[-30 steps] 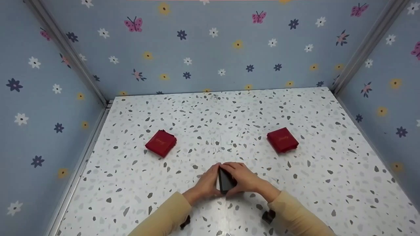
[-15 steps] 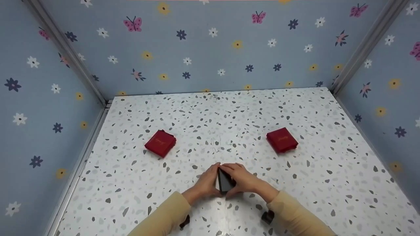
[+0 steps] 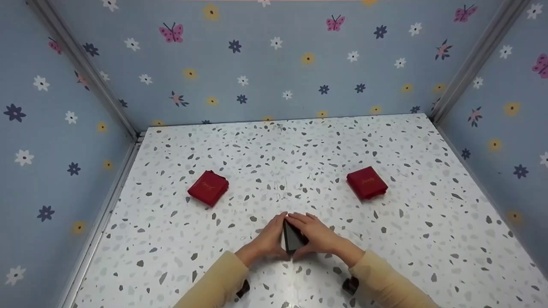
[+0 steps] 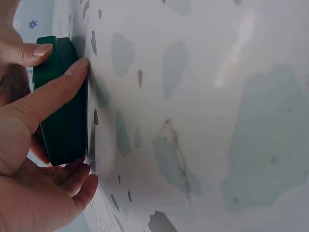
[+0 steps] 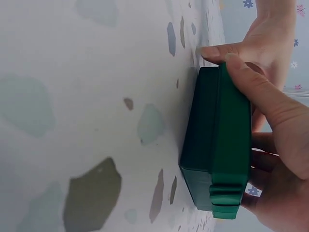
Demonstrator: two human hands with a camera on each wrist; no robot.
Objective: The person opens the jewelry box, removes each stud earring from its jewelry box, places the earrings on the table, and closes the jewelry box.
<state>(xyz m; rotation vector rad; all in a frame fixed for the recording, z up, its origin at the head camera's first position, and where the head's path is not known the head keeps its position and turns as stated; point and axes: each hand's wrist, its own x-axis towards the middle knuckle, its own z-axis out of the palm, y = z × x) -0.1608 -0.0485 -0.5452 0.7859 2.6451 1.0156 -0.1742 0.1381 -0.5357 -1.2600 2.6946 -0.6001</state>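
Observation:
A small green box (image 5: 229, 125) with a ridged clasp on one end sits on the speckled table; it looks nearly black in the head view, where I see its flat top (image 3: 293, 237) between the hands. My left hand (image 3: 269, 237) holds its left side, thumb at the near end and fingertips at the far end. From the right, my right hand (image 3: 319, 235) grips it in the same way, its fingers reaching over the far corner. The two hands meet at both ends of the box. The right wrist view shows the lid edge closed against the base.
Two square red packets with gold lettering lie farther back: a left packet (image 3: 208, 188) and a right packet (image 3: 367, 183). Blue flowered panels (image 3: 274, 64) wall the table (image 3: 274, 149) at the back and both sides. Dark wrist devices (image 3: 350, 285) hang below the sleeves.

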